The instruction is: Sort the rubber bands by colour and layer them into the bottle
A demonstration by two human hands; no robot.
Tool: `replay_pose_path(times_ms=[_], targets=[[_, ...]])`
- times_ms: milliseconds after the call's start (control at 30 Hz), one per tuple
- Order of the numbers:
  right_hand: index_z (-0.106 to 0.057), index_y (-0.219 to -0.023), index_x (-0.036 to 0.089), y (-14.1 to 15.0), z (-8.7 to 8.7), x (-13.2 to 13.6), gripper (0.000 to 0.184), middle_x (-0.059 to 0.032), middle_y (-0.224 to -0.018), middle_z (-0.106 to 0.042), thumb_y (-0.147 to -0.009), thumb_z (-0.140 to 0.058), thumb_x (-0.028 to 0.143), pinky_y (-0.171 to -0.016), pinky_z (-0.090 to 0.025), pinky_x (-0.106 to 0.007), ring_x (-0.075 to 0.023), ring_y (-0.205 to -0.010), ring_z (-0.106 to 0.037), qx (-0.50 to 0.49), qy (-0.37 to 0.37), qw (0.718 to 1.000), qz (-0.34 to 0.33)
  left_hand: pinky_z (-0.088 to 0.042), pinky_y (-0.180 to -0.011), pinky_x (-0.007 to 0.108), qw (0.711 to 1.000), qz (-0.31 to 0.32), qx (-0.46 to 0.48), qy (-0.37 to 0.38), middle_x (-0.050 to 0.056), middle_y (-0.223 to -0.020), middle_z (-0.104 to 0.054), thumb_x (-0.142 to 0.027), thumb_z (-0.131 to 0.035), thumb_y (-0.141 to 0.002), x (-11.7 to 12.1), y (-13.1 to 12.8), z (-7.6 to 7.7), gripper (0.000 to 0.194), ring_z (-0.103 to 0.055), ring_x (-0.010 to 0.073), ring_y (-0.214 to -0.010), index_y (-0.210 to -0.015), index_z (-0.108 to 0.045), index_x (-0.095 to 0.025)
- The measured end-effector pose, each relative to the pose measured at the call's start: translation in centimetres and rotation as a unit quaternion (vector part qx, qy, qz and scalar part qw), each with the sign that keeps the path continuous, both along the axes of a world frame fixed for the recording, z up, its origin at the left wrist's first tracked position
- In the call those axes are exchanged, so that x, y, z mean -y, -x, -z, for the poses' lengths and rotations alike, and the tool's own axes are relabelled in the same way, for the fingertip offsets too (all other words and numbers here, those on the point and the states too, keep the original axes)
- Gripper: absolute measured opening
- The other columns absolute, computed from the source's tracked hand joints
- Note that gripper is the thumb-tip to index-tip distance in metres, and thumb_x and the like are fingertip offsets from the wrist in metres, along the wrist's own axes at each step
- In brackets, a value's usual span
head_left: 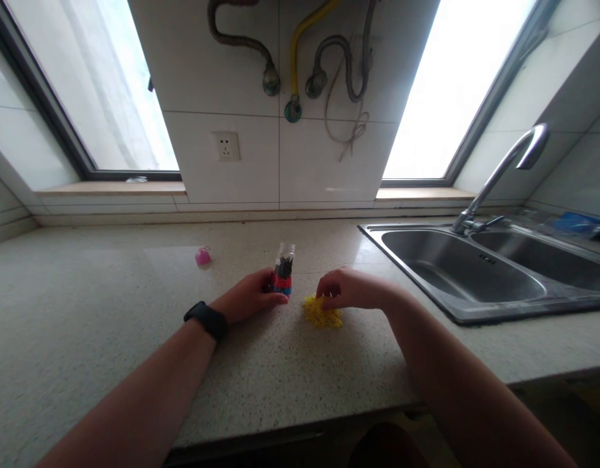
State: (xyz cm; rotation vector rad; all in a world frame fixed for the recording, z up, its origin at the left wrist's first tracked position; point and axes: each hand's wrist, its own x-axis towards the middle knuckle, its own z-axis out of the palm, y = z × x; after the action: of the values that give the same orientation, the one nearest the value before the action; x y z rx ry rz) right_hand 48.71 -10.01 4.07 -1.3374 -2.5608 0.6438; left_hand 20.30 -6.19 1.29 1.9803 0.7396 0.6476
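Observation:
A small clear container [284, 268] stands tilted in my left hand [253, 294], whose fingers wrap round its lower part. Dark pieces fill its upper half, with red and blue layers below them; the pieces are too small to name. To the right lies a loose pile of thin yellow bands [324, 313] on the counter. My right hand [343, 289] reaches down onto this pile with its fingertips pinched at the top edge. Whether any yellow piece is between those fingertips is hidden.
A pink round object [203, 256] sits on the speckled counter [260, 383] at the left. A double steel sink [417, 266] with a tall faucet [499, 172] is at the right. Hoses and a socket [226, 146] are on the tiled wall behind.

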Motion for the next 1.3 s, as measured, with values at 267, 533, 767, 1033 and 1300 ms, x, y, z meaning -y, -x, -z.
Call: replay_pose_path(times_ms=[267,533,767,1033,1300], targets=[[-0.075,-0.095,0.018,0.0,-0.2,0.2,0.019,-0.0015,-0.077,-0.069,-0.082,-0.071,0.032,-0.060,-0.044,-0.024,-0.0118,-0.066,-0.057,-0.076,0.022,0.997,0.013,-0.046,-0.082,0.035,1.000,-0.014,-0.013,-0.019,0.006,-0.097,-0.067,-0.041,-0.077,-0.076,-0.2,0.1,0.1,0.039,-0.059,0.0221,-0.087,-0.104,-0.064,-0.018],[-0.071,-0.091,0.018,0.1,0.2,-0.2,0.027,0.0008,-0.072,-0.065,-0.077,-0.077,0.040,-0.061,-0.049,-0.026,-0.0108,-0.064,-0.057,-0.265,0.059,0.960,0.072,-0.047,-0.079,0.035,0.999,-0.019,-0.011,-0.026,0.006,-0.096,-0.068,-0.042,-0.078,-0.076,-0.2,0.0,0.5,0.040,-0.059,0.0220,-0.085,-0.105,-0.063,-0.019],[-0.071,-0.087,0.018,0.3,0.0,-0.5,0.031,0.0005,-0.073,-0.066,-0.072,-0.083,0.042,-0.067,-0.053,-0.030,-0.0115,-0.067,-0.060,-0.365,0.046,0.925,0.096,-0.047,-0.078,0.034,0.998,-0.009,-0.019,-0.057,0.006,-0.098,-0.068,-0.044,-0.078,-0.076,-0.1,0.0,0.4,0.044,-0.059,0.0209,-0.085,-0.109,-0.063,-0.019],[-0.071,-0.087,0.021,1.3,-0.8,-1.1,0.029,0.0002,-0.079,-0.068,-0.071,-0.084,0.041,-0.068,-0.054,-0.031,-0.0123,-0.070,-0.060,-0.512,-0.062,0.845,0.142,-0.046,-0.074,0.032,0.996,0.015,-0.055,-0.070,0.005,-0.096,-0.068,-0.047,-0.080,-0.075,1.7,-1.5,0.0,0.045,-0.059,0.0197,-0.081,-0.107,-0.064,-0.020],[-0.069,-0.089,0.024,2.6,-1.1,-1.1,0.026,0.0008,-0.082,-0.068,-0.072,-0.082,0.038,-0.073,-0.054,-0.034,-0.0130,-0.073,-0.061,-0.575,-0.092,0.798,0.153,-0.043,-0.069,0.031,0.991,0.036,-0.087,-0.091,0.004,-0.090,-0.068,-0.055,-0.078,-0.074,2.4,-2.0,-0.5,0.050,-0.058,0.0189,-0.076,-0.106,-0.064,-0.019]])
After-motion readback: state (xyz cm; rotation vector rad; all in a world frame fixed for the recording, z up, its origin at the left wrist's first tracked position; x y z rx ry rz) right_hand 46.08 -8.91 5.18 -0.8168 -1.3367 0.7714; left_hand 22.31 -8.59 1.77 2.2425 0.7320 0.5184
